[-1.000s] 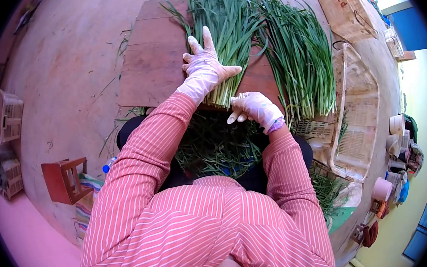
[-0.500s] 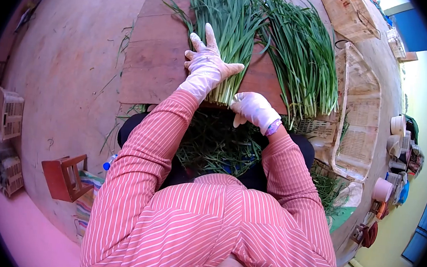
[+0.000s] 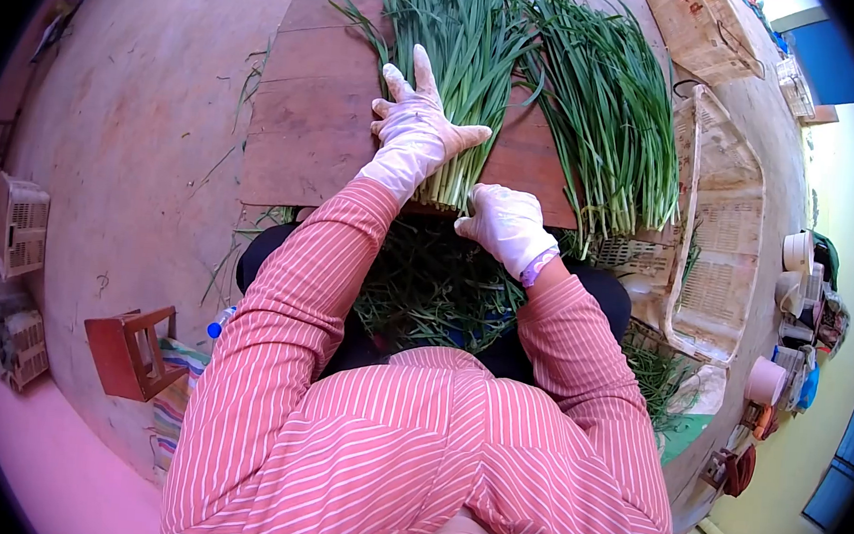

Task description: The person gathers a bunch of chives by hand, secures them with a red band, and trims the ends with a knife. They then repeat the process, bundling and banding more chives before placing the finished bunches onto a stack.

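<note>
A bunch of garlic chives (image 3: 460,99) lies on the reddish wooden table (image 3: 303,122), its pale cut ends at the near edge. My left hand (image 3: 415,136), in a thin whitish glove, presses flat on this bunch with fingers spread. At the near edge, beside the stem ends, my gloved right hand (image 3: 506,225) has its fingers curled and pinched together; whatever is between them is hidden. To the right lies a second bunch of garlic chives (image 3: 619,122), which neither hand touches.
Loose green trimmings (image 3: 436,283) fill the space below the table edge, over my lap. A large pale plastic crate (image 3: 721,230) stands to the right, with another crate (image 3: 701,33) behind. A small red-brown stool (image 3: 129,354) and a blue-capped bottle (image 3: 219,325) are at the left.
My right hand has turned slightly, its fingers curling in more tightly by the stem ends. My left hand stays spread on the bunch.
</note>
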A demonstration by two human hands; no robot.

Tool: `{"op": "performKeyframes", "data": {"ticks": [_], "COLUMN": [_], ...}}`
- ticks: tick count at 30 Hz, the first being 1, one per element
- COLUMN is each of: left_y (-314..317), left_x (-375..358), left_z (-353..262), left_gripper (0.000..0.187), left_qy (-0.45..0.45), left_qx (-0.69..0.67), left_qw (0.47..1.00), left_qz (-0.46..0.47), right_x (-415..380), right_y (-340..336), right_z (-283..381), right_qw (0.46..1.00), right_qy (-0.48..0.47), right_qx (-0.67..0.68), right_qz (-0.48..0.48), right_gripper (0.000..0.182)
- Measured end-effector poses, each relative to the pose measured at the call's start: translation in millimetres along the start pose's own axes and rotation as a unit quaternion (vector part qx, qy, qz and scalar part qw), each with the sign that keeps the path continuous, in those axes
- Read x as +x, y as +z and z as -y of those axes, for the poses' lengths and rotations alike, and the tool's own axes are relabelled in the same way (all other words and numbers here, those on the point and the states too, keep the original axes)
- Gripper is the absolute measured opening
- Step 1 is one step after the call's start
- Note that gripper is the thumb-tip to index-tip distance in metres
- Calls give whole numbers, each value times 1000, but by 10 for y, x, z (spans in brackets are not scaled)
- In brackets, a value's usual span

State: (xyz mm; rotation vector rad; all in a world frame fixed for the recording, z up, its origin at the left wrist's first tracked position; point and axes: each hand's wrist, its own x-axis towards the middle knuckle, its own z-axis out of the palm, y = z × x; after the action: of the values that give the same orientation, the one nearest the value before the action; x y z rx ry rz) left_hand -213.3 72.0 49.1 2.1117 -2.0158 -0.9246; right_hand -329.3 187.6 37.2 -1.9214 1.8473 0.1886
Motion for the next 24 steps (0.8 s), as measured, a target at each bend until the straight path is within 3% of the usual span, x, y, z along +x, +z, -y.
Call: {"op": "performKeyframes", "data": {"ticks": [5, 9, 11, 13, 15, 16, 17, 20, 23, 24], "left_y": [17, -1, -1, -10, -55, -77, -101, -137, -133, -120], "left_x": [10, -5, -4, -10, -29, -40, -55, -59, 1, 59], "left_z": [11, 2, 9, 23, 19, 22, 23, 47, 147, 193], "left_gripper": [141, 142, 142, 142, 141, 139, 138, 132, 126, 124], "left_qy": [4, 2, 1, 6, 8, 12, 16, 34, 69, 64], "left_qx": [0, -1, -6, -9, -13, -15, -17, -25, -59, -77], "left_qw": [1000, 1000, 1000, 1000, 1000, 1000, 1000, 998, 989, 983], "left_qz": [-11, -6, -9, -6, -1, -2, -2, -38, -119, -152], "right_x": [55, 67, 13, -115, -233, -275, -293, -253, 50, 198], "right_y": [125, 96, 31, -203, -342, -446, -415, -641, -346, -270], "right_z": [-35, 27, 15, 46, -23, -63, -164, -254, -540, -619], "right_qw": [996, 995, 997, 999, 995, 991, 980, 883, 846, 882], "right_qy": [-39, -23, -37, -9, -10, 0, -1, 118, 149, 158], "right_qx": [-13, -29, 0, 42, 72, 102, 194, 441, 512, 444], "right_qz": [-82, -94, -74, 29, 69, 82, 41, 110, 6, -4], "right_gripper": [31, 31, 34, 42, 47, 50, 41, 22, 21, 21]}}
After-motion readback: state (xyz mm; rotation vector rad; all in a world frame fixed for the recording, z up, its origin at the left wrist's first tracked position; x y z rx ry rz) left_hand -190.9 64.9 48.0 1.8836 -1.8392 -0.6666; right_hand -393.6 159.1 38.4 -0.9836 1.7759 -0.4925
